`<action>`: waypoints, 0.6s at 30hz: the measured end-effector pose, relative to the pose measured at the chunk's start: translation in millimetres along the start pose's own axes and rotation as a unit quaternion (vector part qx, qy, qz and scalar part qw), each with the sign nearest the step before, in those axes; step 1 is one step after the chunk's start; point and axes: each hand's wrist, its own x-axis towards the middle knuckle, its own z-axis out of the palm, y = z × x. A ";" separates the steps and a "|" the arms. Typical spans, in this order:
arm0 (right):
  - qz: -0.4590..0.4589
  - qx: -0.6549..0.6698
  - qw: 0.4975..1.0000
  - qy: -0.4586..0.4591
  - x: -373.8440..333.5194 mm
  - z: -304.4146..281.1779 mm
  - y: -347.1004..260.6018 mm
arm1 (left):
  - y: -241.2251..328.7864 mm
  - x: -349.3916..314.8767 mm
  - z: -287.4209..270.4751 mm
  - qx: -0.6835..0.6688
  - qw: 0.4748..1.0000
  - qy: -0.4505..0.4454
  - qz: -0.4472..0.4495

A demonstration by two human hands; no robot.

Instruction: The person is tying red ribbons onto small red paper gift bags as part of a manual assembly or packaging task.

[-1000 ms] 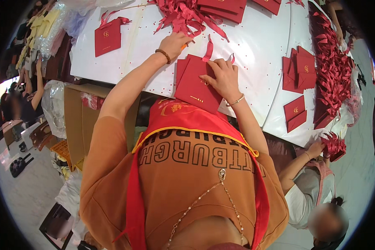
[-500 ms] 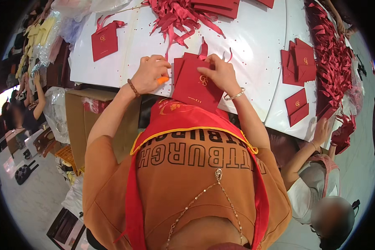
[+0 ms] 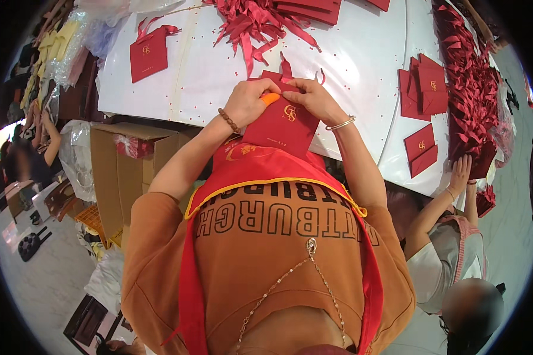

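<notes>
A red paper gift bag (image 3: 281,131) with gold print lies before me, its lower part against my red apron. At least one more red bag shows beneath it. My left hand (image 3: 251,105), with an orange cover on one finger, pinches at the upper part of the top bag. Close beside it, my right hand (image 3: 315,100) is closed at the same upper part, thumb in front. The fingertips nearly meet, and whether a ribbon is between them is hidden. A dark pink ribbon (image 3: 285,66) sticks up from the bag's top.
A heap of ribbons (image 3: 251,29) lies ahead on the white table (image 3: 195,65). One ribboned bag (image 3: 148,56) sits far left, stacked bags (image 3: 429,89) at right. A long ribbon row (image 3: 471,77) lines the right edge, where a co-worker's hand (image 3: 459,174) rests. An open carton (image 3: 109,171) stands left.
My left hand has moved right, from beside the bags onto the top one, close to my right hand. The co-worker at right has shifted a red bag up against the ribbon row.
</notes>
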 end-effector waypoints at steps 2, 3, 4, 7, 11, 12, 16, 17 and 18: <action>-0.003 -0.006 1.000 0.002 -0.4 -0.9 1.2 | 0.3 -0.5 2.6 0.001 1.000 0.008 -0.004; -0.006 -0.005 1.000 -0.001 -0.7 -1.4 3.1 | 0.7 -1.0 3.9 0.001 1.000 0.017 -0.007; -0.009 -0.004 1.000 -0.004 -0.7 -1.4 4.1 | 1.3 -1.3 5.0 0.003 1.000 0.016 -0.008; 0.007 -0.007 1.000 -0.004 -1.3 -1.9 1.1 | 3.4 -0.6 8.7 0.052 0.998 0.030 0.002; 0.014 -0.011 1.000 -0.017 1.5 -3.4 4.6 | 3.1 1.2 12.4 0.076 0.996 0.050 0.018; 0.005 -0.014 1.000 -0.012 3.1 -2.5 6.6 | 2.3 1.2 12.5 0.076 0.996 0.047 0.018; -0.001 -0.030 1.000 -0.007 2.6 -2.2 2.2 | 1.1 2.8 15.0 0.085 0.995 0.047 0.013; -0.001 -0.030 1.000 -0.008 3.7 -1.7 2.5 | 1.8 3.2 15.0 0.093 0.995 0.046 0.011; -0.003 -0.043 0.999 -0.004 3.8 -1.3 3.1 | 2.8 2.7 15.5 0.102 0.994 0.044 0.009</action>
